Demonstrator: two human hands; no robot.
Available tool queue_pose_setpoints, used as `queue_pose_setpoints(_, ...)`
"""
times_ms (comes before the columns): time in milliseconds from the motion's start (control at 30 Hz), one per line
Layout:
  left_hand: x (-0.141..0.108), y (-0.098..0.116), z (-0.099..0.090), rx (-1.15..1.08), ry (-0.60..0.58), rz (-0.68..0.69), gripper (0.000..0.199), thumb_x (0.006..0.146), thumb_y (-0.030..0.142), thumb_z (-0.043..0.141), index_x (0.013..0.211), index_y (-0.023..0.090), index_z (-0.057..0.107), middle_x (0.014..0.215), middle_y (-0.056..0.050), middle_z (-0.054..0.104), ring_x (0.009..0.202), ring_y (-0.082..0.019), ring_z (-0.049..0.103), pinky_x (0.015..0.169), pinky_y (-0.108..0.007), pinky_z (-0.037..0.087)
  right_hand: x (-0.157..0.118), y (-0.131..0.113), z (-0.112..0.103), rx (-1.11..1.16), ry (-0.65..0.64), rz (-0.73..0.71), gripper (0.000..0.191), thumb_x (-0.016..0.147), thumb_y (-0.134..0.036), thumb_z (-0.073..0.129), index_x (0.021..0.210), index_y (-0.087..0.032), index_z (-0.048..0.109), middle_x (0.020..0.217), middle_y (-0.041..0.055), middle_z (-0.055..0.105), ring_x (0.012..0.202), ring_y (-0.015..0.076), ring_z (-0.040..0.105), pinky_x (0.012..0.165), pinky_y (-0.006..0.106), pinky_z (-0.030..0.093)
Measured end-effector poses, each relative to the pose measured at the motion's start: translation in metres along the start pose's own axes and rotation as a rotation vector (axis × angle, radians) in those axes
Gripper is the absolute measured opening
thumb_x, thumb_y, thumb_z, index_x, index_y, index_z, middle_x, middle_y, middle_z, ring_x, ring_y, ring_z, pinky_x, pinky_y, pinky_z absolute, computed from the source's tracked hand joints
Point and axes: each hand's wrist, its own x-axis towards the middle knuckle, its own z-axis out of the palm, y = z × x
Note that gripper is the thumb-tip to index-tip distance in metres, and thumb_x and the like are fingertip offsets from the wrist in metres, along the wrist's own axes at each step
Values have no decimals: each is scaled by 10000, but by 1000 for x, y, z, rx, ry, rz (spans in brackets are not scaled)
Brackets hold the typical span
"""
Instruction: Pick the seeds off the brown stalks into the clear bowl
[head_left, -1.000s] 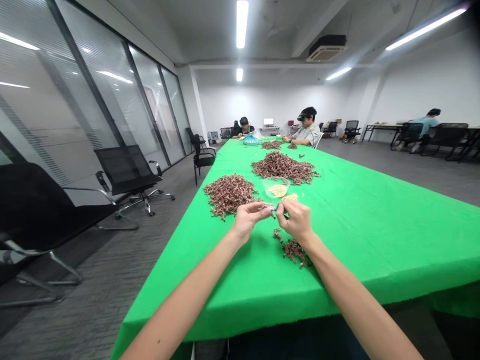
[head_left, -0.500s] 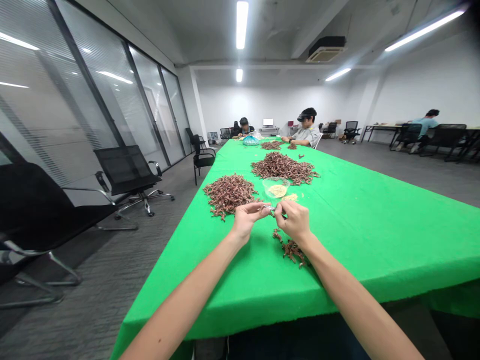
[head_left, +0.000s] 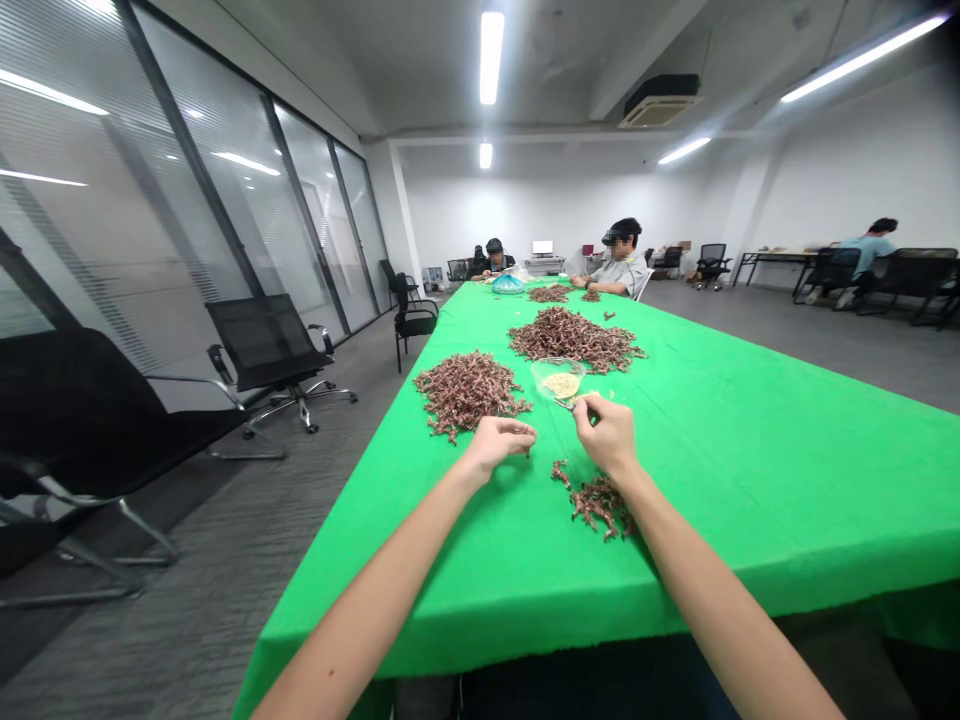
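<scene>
The fingers of my right hand [head_left: 609, 435] are pinched closed on a slim metal tool [head_left: 564, 404], which points out from them to the left and slightly away from me, its tip right by the near rim of the clear bowl [head_left: 535, 378]. That bowl lies just beyond my right fingers and a little to their left, so the right hand is the nearer one; whether the tip touches the plastic or merely overlaps it from here, I cannot tell. Pale bits [head_left: 561, 386] lie in the bottom of the bowl, and more are scattered just outside it, beside my right knuckles. My left hand [head_left: 497, 441] is nearer to me and to the left, its fingers almost together, with what looks like a small brown piece [head_left: 528, 453] poking down beneath the fingertips; most of it is hidden, so its long axis is unclear. The left pile [head_left: 469, 388] sits just beyond that hand, and the far pile [head_left: 574, 338] rises behind the bowl. A small heap [head_left: 600, 505] lies on the green-covered bench [head_left: 750, 470] beside my right forearm, partly hidden by it. Between my two hands I see only cloth, with nothing standing between the tool's tip and the rim.
</scene>
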Motion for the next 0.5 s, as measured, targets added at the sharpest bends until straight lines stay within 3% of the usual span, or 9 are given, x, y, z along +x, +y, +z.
queue_pose_setpoints(167,1,-3,-12,204,-56,84,199,575,232,832,729,120,773,682,-102,716,577,-164,633,568,-284,511,0,6,1,74,-22,57,331,906,-334,483,659,-177,639,603,7,594,532,119,476,572,254,339)
queue_pose_setpoints(300,15,4,-25,420,27,202,252,641,249,792,855,119,765,784,-100,741,664,-184,665,647,-306,535,1,1,2,69,-60,56,363,904,-343,473,612,-177,612,571,11,578,520,120,448,569,258,322)
queue_pose_setpoints(367,29,16,-34,486,115,254,330,689,256,769,988,120,741,893,-112,750,796,-210,690,760,-339,552,2,-1,2,73,-75,59,368,902,-345,468,602,-180,605,572,17,587,520,124,449,572,260,318)
queue_pose_setpoints(500,60,52,-57,815,495,354,525,752,260,728,1246,124,616,1156,-151,697,1056,-255,654,996,-409,472,4,-2,1,94,-70,77,349,892,-343,469,620,-183,620,597,26,611,533,130,457,581,262,316)
